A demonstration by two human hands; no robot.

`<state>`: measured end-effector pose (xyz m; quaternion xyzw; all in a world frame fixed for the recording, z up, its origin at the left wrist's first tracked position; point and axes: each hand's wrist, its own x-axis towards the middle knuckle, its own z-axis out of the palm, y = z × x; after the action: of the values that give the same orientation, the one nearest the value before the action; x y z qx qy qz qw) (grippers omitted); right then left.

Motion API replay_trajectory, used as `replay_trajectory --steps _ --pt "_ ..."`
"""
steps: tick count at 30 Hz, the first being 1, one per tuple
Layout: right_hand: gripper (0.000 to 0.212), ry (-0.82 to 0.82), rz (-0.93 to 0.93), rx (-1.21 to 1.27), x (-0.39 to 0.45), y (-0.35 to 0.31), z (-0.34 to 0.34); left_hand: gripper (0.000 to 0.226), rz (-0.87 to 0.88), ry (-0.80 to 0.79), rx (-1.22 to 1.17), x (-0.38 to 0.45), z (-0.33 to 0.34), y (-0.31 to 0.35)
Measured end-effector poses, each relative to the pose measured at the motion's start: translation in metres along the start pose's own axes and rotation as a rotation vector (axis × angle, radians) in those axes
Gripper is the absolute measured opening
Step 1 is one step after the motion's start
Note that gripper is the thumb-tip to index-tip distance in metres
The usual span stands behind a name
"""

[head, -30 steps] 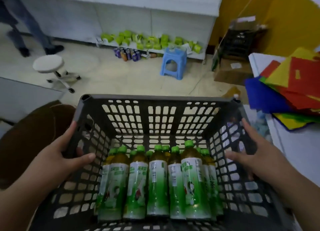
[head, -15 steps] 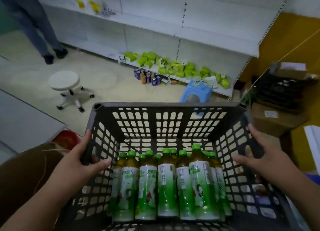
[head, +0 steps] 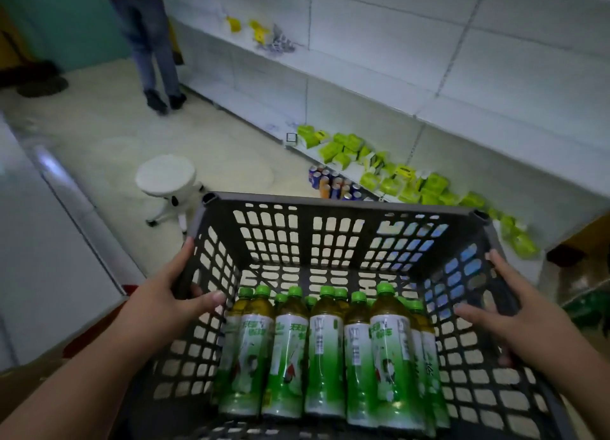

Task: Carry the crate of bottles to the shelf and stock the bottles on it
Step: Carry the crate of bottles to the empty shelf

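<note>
I hold a dark grey lattice crate in front of me, lifted off the ground. My left hand grips its left rim, thumb inside. My right hand grips its right rim the same way. Several green-capped tea bottles stand upright in the near half of the crate. The white shelf unit runs diagonally across the upper right, its upper boards mostly bare.
A white rolling stool stands on the floor just left of the crate. Green boxes and several cans sit at the shelf's bottom level. A person's legs stand by the shelf's far end. A white counter runs along the left.
The view has swung left and closer to the white shelf. The blue stool and the cardboard boxes have left the view. My grip on the crate is unchanged.
</note>
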<state>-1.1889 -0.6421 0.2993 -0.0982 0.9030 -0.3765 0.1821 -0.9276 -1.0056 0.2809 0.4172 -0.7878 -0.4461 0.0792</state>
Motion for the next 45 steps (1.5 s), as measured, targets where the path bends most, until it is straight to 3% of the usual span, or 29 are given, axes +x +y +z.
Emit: replay_trajectory --steps 9,18,21,26,34,40,45 --pt "0.11 -0.158 -0.2 -0.105 0.239 -0.154 0.029 0.104 -0.116 0.193 -0.167 0.157 -0.016 0.034" --pt "0.111 -0.24 -0.374 -0.14 0.417 -0.314 0.151 0.11 -0.183 0.254 -0.236 0.346 -0.104 0.022" --pt "0.111 -0.279 -0.403 -0.135 0.464 -0.374 0.196 0.118 -0.201 0.3 -0.224 0.405 -0.147 0.013" --pt "0.104 -0.346 -0.462 -0.143 0.554 -0.465 0.279 0.101 -0.259 0.409 -0.248 0.495 -0.2 0.004" --pt "0.104 -0.533 -0.552 -0.159 0.687 -0.628 0.442 0.1 -0.376 0.641 -0.253 0.625 -0.288 -0.027" --pt "0.104 -0.626 -0.628 -0.254 0.733 -0.769 0.55 0.102 -0.439 0.724 -0.352 0.708 -0.379 -0.066" --pt "0.1 -0.624 -0.65 -0.29 0.746 -0.859 0.656 0.098 -0.461 0.703 -0.376 0.783 -0.461 -0.132"
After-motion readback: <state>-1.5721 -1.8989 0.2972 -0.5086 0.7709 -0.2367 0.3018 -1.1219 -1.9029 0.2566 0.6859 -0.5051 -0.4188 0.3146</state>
